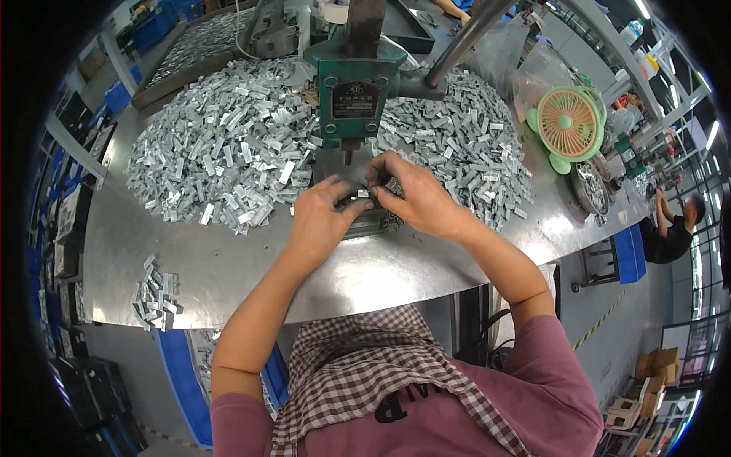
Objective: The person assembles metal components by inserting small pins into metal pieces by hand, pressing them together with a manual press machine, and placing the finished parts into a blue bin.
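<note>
Between fingertips point(365, 204), metal piece point(363, 193), long axis sideways

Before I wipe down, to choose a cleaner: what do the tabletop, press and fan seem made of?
Tabletop: probably steel, satin finish: soft glare. Press: likely metal, painted green: thick, bolted body. Fan: probably plastic, smooth: even green and orange colouring.

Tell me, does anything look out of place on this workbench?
Perhaps: a small cluster of metal pieces lies near the front left edge of the workbench, apart from the big left heap, so it looks stray. It may be deliberate.
</note>
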